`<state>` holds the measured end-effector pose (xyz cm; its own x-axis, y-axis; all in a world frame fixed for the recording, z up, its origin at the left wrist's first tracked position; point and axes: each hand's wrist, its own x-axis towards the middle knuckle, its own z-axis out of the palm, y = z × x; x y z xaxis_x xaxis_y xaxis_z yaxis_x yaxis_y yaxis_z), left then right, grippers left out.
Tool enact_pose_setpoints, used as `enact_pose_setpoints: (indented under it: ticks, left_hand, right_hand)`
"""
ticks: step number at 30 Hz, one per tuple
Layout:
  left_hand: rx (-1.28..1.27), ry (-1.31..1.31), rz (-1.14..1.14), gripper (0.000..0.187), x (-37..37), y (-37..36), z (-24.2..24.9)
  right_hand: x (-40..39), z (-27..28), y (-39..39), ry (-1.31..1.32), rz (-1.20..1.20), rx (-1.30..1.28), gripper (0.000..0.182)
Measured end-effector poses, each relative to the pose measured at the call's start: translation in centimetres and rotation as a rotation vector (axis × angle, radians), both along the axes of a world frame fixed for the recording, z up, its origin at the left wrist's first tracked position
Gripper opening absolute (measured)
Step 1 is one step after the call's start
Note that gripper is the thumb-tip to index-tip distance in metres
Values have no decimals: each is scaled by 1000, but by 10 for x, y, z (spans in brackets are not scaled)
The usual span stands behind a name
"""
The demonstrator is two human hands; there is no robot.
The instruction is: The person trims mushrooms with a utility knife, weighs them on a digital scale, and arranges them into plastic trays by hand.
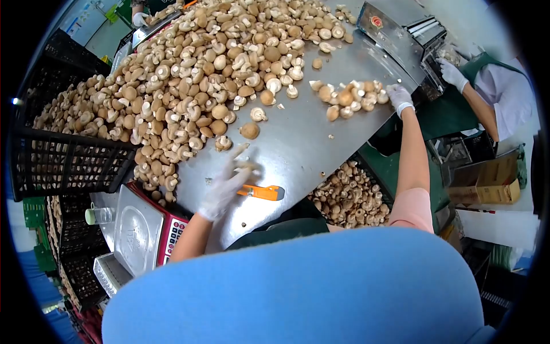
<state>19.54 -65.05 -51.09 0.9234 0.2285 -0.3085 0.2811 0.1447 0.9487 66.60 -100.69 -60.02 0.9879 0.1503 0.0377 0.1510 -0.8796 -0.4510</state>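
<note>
My left hand (224,186), in a white glove, hovers over the steel table with its fingers apart, slightly blurred. Under and beside it lies an orange utility knife (260,192). My right hand (401,99), also gloved, is stretched out to the right edge of a small group of mushrooms (346,98). Its fingers are drawn together against the nearest mushrooms; whatever they hold is hidden. A large heap of brown-capped mushrooms (189,74) covers the table's far left. A few single mushrooms (250,131) lie between the heap and my left hand.
A black crate (74,163) borders the heap at left, beside a red scale (172,234) with a steel pan. Below the table edge (338,163) sits a container of mushrooms (349,198). A co-worker's gloved hand (452,74) is at right, near a metal box (392,43).
</note>
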Motion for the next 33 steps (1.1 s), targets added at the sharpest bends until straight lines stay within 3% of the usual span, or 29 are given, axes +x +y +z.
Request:
enact_pose_setpoints:
  ticks: [2, 4, 8, 10, 14, 16, 20, 21, 23, 24, 28, 33]
  left_hand:
    - [93, 23, 142, 61, -40, 14, 11]
    - [246, 122, 337, 52, -76, 23, 33]
    - [363, 40, 742, 41, -141, 33, 47]
    - [304, -58, 871, 40, -166, 41, 47]
    - [313, -109, 948, 41, -193, 39, 52]
    - [329, -107, 910, 42, -207, 42, 48]
    - [381, -47, 961, 43, -221, 29, 53]
    - [378, 10, 945, 43, -233, 36, 48]
    - [399, -51, 975, 41, -254, 37, 36]
    - [438, -25, 989, 41, -263, 40, 31]
    - [489, -25, 1017, 41, -268, 49, 23]
    - [522, -41, 971, 40, -261, 55, 22]
  right_hand:
    - [-28, 29, 13, -225, -194, -65, 41]
    - [-58, 39, 24, -410, -40, 31, 34]
    - [-185, 25, 72, -348, 508, 289, 27]
    - [-236, 25, 105, -201, 569, 147, 32]
    - [-260, 21, 121, -64, 555, 6, 38]
    - [-282, 35, 118, 53, 783, -75, 43]
    - [-303, 23, 82, 135, 977, -143, 39]
    - [-303, 33, 78, 125, 952, -149, 39]
    - [-301, 60, 64, 367, 914, -652, 32]
    - [-298, 67, 62, 484, 823, -638, 31]
    - [-288, 82, 66, 233, 579, -412, 43]
    - [-248, 58, 75, -99, 294, -314, 35]
